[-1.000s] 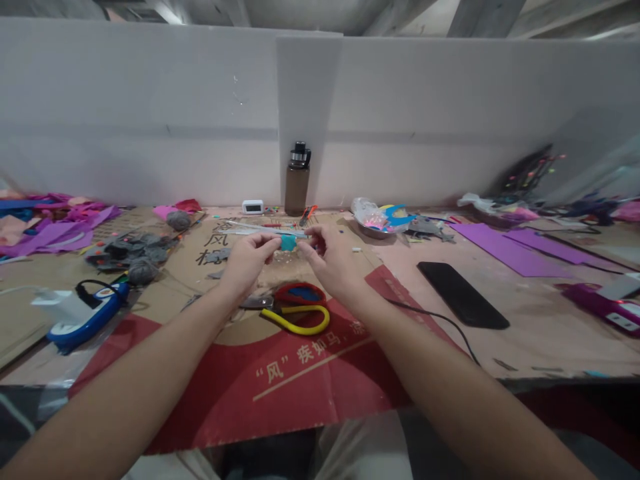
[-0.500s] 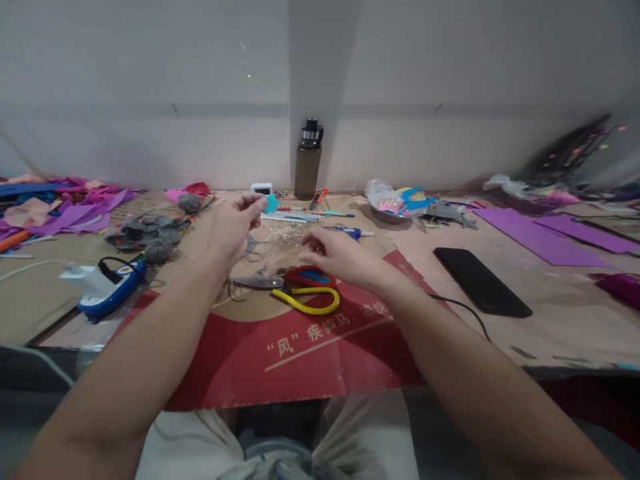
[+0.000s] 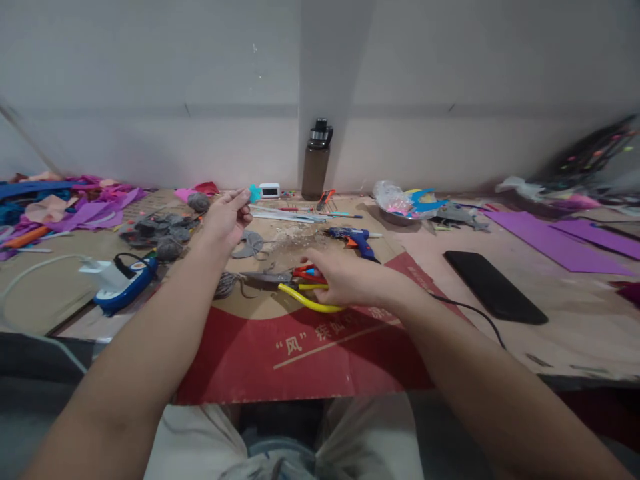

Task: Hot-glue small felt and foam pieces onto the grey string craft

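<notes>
My left hand (image 3: 225,217) is raised over the table and pinches a small teal foam piece (image 3: 255,193) between thumb and fingertips. My right hand (image 3: 345,280) lies low on the cardboard with its fingers closed around the red and yellow handles of a pair of scissors (image 3: 295,287). The scissors' metal blades point left, toward a small grey yarn tangle (image 3: 227,283). A flat grey felt shape (image 3: 250,245) lies just beyond the blades.
A blue glue gun (image 3: 355,238) lies behind my right hand. A brown bottle (image 3: 317,160) stands by the wall. A black phone (image 3: 495,295) and its cable lie to the right, purple sheets (image 3: 555,243) further right. Grey pompoms (image 3: 155,233) and a blue-white device (image 3: 120,280) sit left.
My hands came apart: the left kept the teal piece and lifted it to the left, while the right dropped onto the scissors and closed on their handles.
</notes>
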`<state>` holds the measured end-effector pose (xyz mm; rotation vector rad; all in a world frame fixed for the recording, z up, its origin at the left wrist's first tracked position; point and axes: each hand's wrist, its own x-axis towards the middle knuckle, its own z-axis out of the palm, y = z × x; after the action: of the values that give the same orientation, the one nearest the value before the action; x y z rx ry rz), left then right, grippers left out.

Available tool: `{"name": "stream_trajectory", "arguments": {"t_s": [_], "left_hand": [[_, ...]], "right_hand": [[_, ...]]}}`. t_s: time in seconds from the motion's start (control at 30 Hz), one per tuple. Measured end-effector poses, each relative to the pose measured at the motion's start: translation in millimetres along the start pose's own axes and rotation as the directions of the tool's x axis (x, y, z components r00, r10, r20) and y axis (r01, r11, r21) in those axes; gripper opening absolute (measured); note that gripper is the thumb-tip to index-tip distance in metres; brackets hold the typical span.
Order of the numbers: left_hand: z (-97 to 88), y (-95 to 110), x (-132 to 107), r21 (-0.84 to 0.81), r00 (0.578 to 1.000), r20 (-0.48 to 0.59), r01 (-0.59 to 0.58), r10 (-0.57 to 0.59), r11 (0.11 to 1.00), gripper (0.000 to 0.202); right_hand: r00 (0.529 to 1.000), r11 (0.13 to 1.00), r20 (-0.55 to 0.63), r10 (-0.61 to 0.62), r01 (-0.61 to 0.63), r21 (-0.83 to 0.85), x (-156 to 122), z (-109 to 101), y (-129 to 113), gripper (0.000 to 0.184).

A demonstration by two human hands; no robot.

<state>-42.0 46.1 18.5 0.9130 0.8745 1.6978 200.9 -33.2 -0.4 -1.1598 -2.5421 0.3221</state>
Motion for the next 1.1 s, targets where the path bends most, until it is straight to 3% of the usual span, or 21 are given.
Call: {"name": "stream_trajectory", "arguments": {"t_s": [0.27, 0.43, 0.6, 0.63, 0.7, 0.77, 0.83, 0.9, 0.97, 1.1], "left_hand": [[-16.7, 4.4, 14.4, -0.039, 0.996, -0.053, 0.07, -0.072, 0.997, 0.016], [-20.5, 13.1, 17.7, -0.084, 0.995, -0.077, 0.059, -0.065, 0.995, 0.016], [-16.0, 14.4, 13.3, -0.064, 0.996, -0.051, 0.069, -0.072, 0.996, 0.018], [-14.7, 14.1, 12.1, -0.061, 0.996, -0.043, 0.073, -0.076, 0.995, 0.018], [-12.3, 13.8, 9.8, -0.057, 0.996, -0.031, 0.079, -0.081, 0.995, 0.017], [-9.9, 13.5, 7.9, -0.05, 0.997, -0.023, 0.077, -0.078, 0.996, 0.017], [-7.7, 13.1, 6.3, -0.038, 0.997, -0.018, 0.079, -0.08, 0.996, 0.017], [-5.8, 12.6, 4.9, -0.03, 0.996, -0.009, 0.089, -0.089, 0.996, 0.017], [-4.6, 12.5, 3.8, -0.028, 0.996, -0.001, 0.093, -0.093, 0.995, 0.016], [-4.5, 13.1, 2.6, -0.043, 0.996, -0.002, 0.085, -0.085, 0.995, 0.015]], "right_hand": [[0.969, 0.988, 0.231, -0.089, 0.057, 0.143, -14.2, -41.2, -4.9, 0.036], [0.907, 0.974, 0.385, -0.17, 0.094, 0.207, -21.0, -38.5, -13.1, 0.03], [0.857, 0.981, 0.493, -0.151, 0.068, 0.183, -17.4, -29.4, -21.7, 0.026], [0.86, 0.978, 0.484, -0.162, 0.076, 0.194, -15.1, -27.2, -21.7, 0.023], [0.911, 0.967, 0.367, -0.186, 0.104, 0.231, -9.0, -19.9, -20.2, 0.019], [0.979, 0.965, 0.127, -0.162, 0.13, 0.226, -1.5, -6.3, -18.2, 0.021], [0.989, 0.977, -0.084, -0.12, 0.133, 0.169, 6.8, 12.6, -15.8, 0.026], [0.982, 0.985, -0.126, -0.139, 0.151, 0.088, 14.8, 31.8, -12.5, 0.025], [0.984, 0.984, -0.095, -0.153, 0.16, 0.075, 21.2, 44.4, -7.7, 0.009], [0.982, 0.957, -0.191, -0.003, 0.058, 0.285, 26.7, 42.0, 4.0, 0.008]]}}
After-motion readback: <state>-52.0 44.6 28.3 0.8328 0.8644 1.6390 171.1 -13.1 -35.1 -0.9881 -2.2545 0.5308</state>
